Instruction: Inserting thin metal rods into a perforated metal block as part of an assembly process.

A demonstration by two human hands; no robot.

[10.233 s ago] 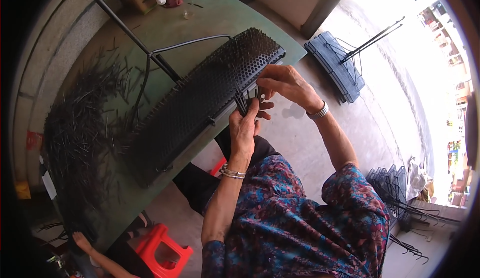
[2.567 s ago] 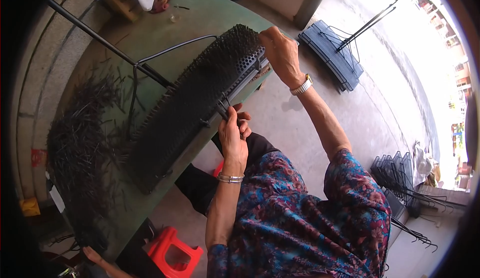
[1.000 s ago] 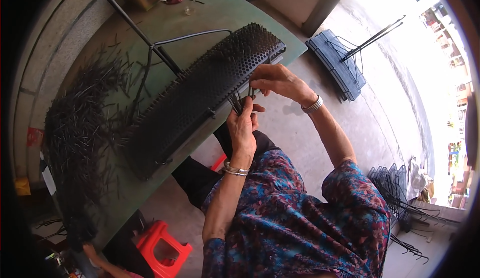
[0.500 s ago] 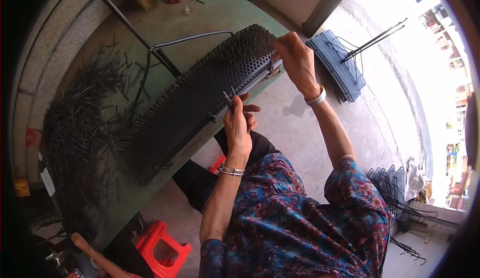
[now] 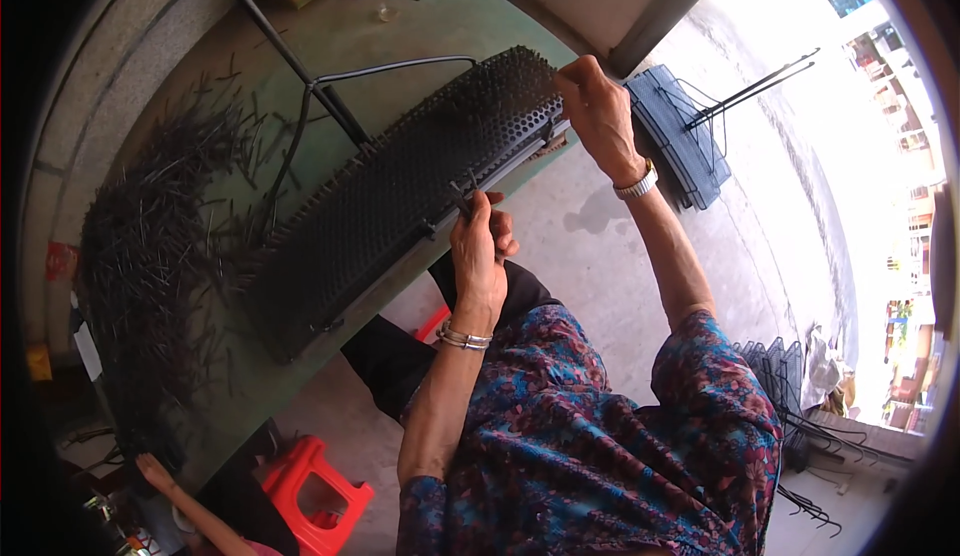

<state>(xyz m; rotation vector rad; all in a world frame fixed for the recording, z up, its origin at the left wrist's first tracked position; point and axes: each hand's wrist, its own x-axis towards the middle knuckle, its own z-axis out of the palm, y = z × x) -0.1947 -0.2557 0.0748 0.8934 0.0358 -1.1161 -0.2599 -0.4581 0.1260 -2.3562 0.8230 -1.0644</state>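
A long black perforated rack (image 5: 400, 191) lies slantwise on the green table, its holes partly filled with upright dark rods (image 5: 500, 81). My left hand (image 5: 480, 241) is closed on several thin dark rods (image 5: 463, 194) at the rack's near edge, their ends poking out past the thumb. At the rack's right end my right hand (image 5: 598, 111) is raised with its fingers pinched together over the holes. Whatever those fingertips hold is hidden or too small to make out. Bare holes show between the filled part and the near edge.
Loose dark rods (image 5: 150, 266) are heaped across the left of the green table (image 5: 430, 11). A metal frame bar (image 5: 280, 46) rises behind the rack. Similar racks (image 5: 680, 136) stand on the floor at right. Another person's hand (image 5: 155, 476) and a red stool (image 5: 315, 496) are at lower left.
My right hand remains pinched at the rack's right end, slightly shifted. The left hand's fingers have curled in further around the rods. The whole view has moved a little.
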